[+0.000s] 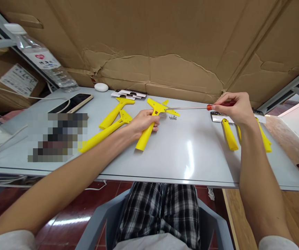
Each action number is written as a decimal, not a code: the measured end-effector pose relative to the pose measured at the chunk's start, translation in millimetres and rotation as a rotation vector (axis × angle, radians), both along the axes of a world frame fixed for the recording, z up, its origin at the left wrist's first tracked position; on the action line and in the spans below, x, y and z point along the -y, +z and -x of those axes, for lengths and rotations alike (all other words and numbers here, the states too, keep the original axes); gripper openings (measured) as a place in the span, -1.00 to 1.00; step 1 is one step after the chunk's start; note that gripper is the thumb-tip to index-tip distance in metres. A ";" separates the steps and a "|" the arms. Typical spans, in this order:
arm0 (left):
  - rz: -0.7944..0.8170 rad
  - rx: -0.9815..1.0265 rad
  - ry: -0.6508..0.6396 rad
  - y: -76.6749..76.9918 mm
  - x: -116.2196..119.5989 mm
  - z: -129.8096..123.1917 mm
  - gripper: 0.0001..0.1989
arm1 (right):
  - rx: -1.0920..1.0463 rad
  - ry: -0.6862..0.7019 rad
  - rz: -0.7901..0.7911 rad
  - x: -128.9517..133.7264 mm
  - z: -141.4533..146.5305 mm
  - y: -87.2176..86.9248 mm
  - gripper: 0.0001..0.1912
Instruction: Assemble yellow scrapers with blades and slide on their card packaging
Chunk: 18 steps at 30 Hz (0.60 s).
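My left hand [143, 123] is closed round a yellow plastic scraper handle [145, 137], its wide head pointing away from me. In my right hand [239, 108] is a screwdriver [191, 108] with a red grip, held level. Its long shaft reaches left so that the tip meets the scraper's head; I cannot tell whether it sits in a screw. Just right of that head lies a small pile of dark screws [172, 118]. A yellow piece [174, 113] shows behind the shaft, partly hidden.
More yellow scraper handles [113, 114] lie left of my hands. Others [229, 135] rest at the right beside packaged blades or cards [217, 117]. Packaging cards [130, 93], a white oval object [101, 87], a phone [72, 104] and a plastic bottle [43, 59] stand farther back. Cardboard [165, 41] walls the back.
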State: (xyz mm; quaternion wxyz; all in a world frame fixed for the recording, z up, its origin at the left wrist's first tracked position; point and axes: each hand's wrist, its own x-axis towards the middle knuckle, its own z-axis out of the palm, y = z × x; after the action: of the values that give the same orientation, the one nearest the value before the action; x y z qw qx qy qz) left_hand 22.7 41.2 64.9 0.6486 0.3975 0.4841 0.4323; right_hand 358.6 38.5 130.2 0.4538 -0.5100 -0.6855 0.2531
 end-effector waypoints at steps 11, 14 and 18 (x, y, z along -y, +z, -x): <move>0.052 0.038 -0.014 4.4 1.0 -1.0 -0.67 | -0.017 -0.023 -0.019 -0.9 4.4 -0.9 -0.66; 0.098 0.104 -0.032 6.0 1.4 -0.2 -0.63 | -0.026 -0.006 -0.036 -1.7 5.2 -2.5 -0.65; 0.148 0.176 -0.032 7.9 1.9 -0.6 -0.63 | -0.042 0.029 -0.039 -2.7 5.4 -4.2 -0.69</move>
State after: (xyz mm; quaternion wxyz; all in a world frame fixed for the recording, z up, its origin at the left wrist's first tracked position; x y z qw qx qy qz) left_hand 23.2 39.3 72.8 0.7230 0.3166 0.4496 0.4183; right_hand 353.2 41.2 126.0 0.4741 -0.4857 -0.6880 0.2571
